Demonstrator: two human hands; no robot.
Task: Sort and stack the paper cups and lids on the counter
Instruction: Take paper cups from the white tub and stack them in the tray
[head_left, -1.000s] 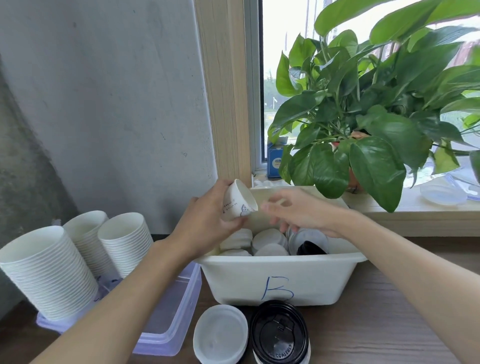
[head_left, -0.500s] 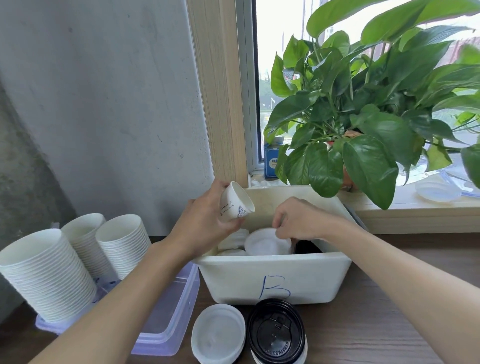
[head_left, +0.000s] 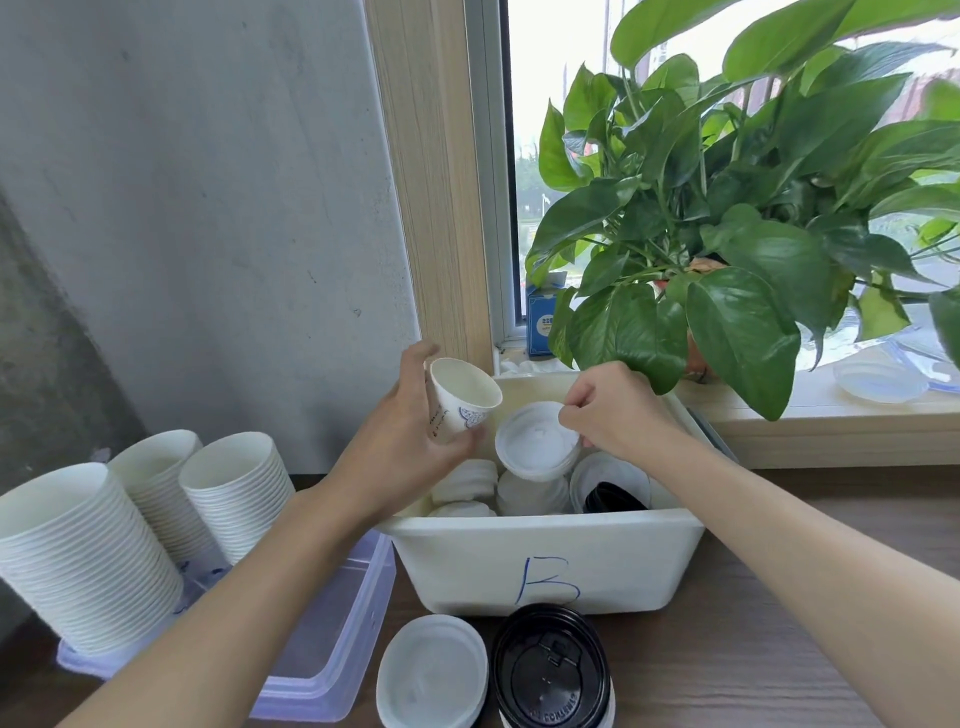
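Left hand (head_left: 410, 447) grips paper cup (head_left: 462, 397), mouth tilted right, over bin's (head_left: 467, 566) rear-left corner; right hand (head_left: 613, 410) pinches white lid (head_left: 535, 441) just beside it, lid stack (head_left: 431, 670) lying before bin's front wall.

All you're seeing of me here is two arms, nothing fancy. My left forearm (head_left: 249, 587) is showing bare all the way up to my left hand (head_left: 410, 441), and my right forearm (head_left: 810, 551) is showing bare up to my right hand (head_left: 618, 415) too. The frame is cutting both arms off below the elbow, so whatever I'm wearing higher up is staying out of shot.
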